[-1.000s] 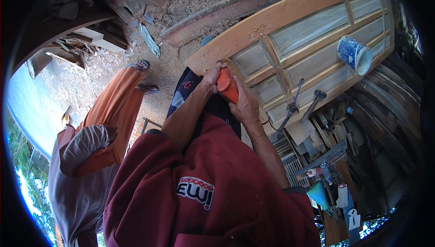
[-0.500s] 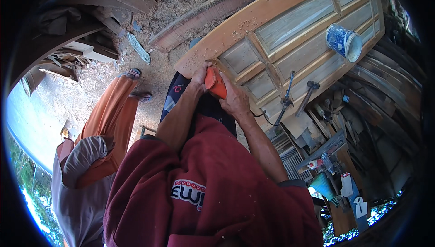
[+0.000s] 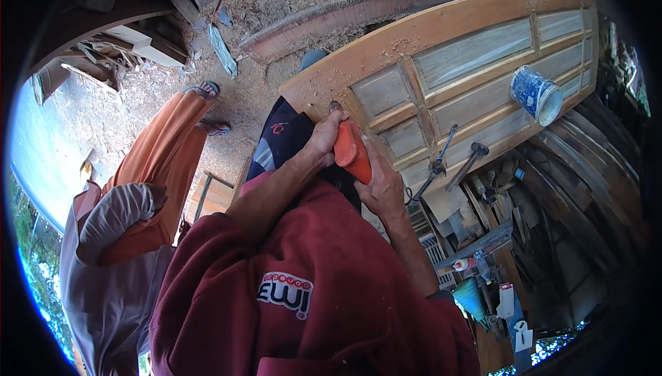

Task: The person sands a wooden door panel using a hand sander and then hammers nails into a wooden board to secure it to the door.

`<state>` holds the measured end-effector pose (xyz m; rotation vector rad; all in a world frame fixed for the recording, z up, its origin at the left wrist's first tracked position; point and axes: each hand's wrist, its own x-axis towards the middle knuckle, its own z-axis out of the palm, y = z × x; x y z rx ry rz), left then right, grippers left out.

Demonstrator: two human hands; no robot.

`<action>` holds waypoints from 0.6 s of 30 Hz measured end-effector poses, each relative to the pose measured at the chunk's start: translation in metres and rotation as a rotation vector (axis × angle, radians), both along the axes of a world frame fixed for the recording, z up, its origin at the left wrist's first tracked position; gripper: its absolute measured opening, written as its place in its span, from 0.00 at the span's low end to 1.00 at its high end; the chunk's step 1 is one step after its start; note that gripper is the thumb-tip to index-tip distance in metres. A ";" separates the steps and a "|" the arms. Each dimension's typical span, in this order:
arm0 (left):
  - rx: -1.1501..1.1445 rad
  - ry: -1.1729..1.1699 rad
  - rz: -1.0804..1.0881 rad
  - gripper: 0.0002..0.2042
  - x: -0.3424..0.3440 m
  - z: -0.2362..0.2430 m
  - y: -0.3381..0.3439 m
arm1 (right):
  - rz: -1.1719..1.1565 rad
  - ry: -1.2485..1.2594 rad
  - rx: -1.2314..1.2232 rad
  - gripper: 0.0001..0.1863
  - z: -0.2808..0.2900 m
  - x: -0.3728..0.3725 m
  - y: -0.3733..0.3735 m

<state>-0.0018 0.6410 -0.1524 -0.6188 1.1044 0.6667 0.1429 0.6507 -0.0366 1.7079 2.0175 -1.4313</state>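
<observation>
Both my hands are on an orange electric planer at the near left corner of a panelled wooden door. My left hand is wrapped round its left side, near the front. On the right, my right hand grips the body with the fingers partly hidden behind it. The planer's underside and blade are out of sight. Curled shavings lie on the door's wide edge rail. A dark cord loops beyond my right wrist.
A blue-and-white paint bucket, a hammer and a long thin tool rest on the door. Stacked boards lie to the right. On the left a person in orange trousers stands close by.
The view has shifted, so the door sits lower and farther right. My hands and the planer have drawn back a little from the door's corner toward my body.
</observation>
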 end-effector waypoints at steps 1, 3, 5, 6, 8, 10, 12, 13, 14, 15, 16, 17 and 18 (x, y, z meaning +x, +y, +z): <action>-0.007 -0.006 0.007 0.12 -0.002 0.005 -0.002 | -0.019 0.023 -0.033 0.49 0.007 0.000 -0.004; -0.010 0.058 -0.020 0.12 -0.007 0.011 -0.002 | -0.044 0.036 -0.051 0.48 0.012 -0.004 -0.008; -0.019 0.059 -0.006 0.12 -0.014 0.004 -0.010 | -0.039 0.041 -0.049 0.48 0.000 -0.010 -0.014; -0.033 0.066 0.007 0.12 -0.016 -0.001 -0.011 | -0.037 0.044 -0.042 0.48 -0.006 -0.011 -0.015; -0.009 0.076 0.010 0.12 -0.018 -0.010 -0.011 | -0.047 0.048 0.005 0.48 -0.016 -0.015 -0.017; 0.006 0.082 0.009 0.13 -0.023 -0.015 -0.011 | -0.034 0.014 -0.049 0.48 -0.016 -0.019 -0.019; -0.030 0.080 -0.026 0.13 -0.026 -0.008 -0.008 | -0.018 -0.028 -0.108 0.48 -0.013 -0.021 -0.024; -0.036 0.076 -0.026 0.13 -0.025 -0.012 -0.018 | -0.020 -0.030 -0.109 0.48 -0.013 -0.023 -0.027; -0.017 0.052 0.000 0.13 -0.025 -0.016 -0.021 | -0.019 -0.028 -0.097 0.49 -0.015 -0.024 -0.025; 0.003 0.029 0.026 0.14 -0.026 -0.020 -0.024 | -0.016 -0.027 -0.092 0.49 -0.017 -0.026 -0.024; 0.008 0.030 0.030 0.14 -0.026 -0.027 -0.023 | -0.021 -0.026 -0.073 0.49 -0.020 -0.027 -0.023; -0.005 0.048 -0.011 0.14 -0.028 -0.024 -0.019 | -0.027 -0.029 -0.063 0.49 -0.021 -0.027 -0.026; -0.018 0.067 -0.052 0.14 -0.029 -0.022 -0.016 | -0.027 -0.032 -0.066 0.49 -0.023 -0.027 -0.028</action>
